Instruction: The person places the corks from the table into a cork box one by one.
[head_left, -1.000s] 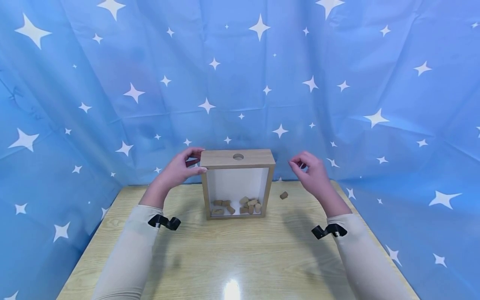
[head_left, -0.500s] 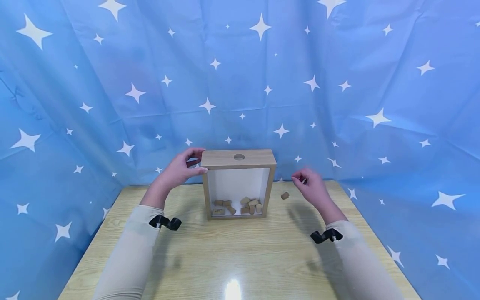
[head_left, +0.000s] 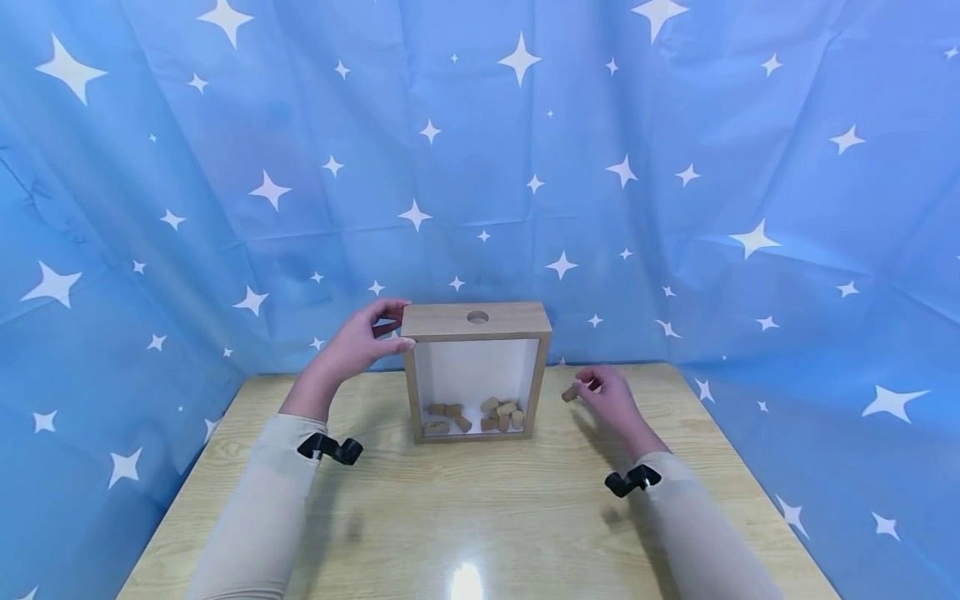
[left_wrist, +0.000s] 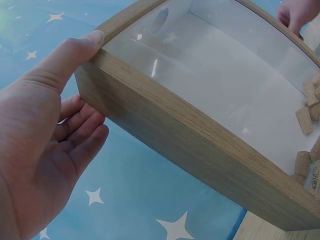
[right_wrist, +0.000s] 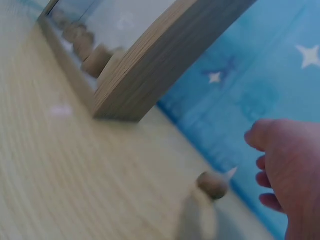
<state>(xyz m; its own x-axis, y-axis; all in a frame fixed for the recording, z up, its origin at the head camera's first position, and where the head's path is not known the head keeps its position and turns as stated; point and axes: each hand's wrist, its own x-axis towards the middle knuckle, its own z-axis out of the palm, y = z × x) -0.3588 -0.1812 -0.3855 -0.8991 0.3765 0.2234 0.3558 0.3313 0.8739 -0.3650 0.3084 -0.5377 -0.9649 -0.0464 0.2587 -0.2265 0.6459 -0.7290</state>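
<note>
A shallow wooden frame box (head_left: 476, 320) stands upright on the table, with a clear front and a round hole in its top. Several wine corks (head_left: 502, 414) lie in the bottom of it. My left hand (head_left: 354, 340) grips the box's upper left corner, thumb (left_wrist: 65, 57) on the front edge and fingers behind. One loose cork (head_left: 570, 394) lies on the table right of the box. In the head view my right hand (head_left: 611, 400) has its fingertips at this cork; the blurred right wrist view shows a gap between the hand (right_wrist: 295, 165) and the cork (right_wrist: 212, 185). Contact is unclear.
The light wooden table (head_left: 480, 508) ends just behind the box. A blue curtain (head_left: 480, 167) with white stars hangs behind and on both sides. A black camera mount (head_left: 330, 448) is strapped to each sleeve.
My right hand has come down and slightly left, from above the table to the loose cork. The left hand and the box have stayed in place.
</note>
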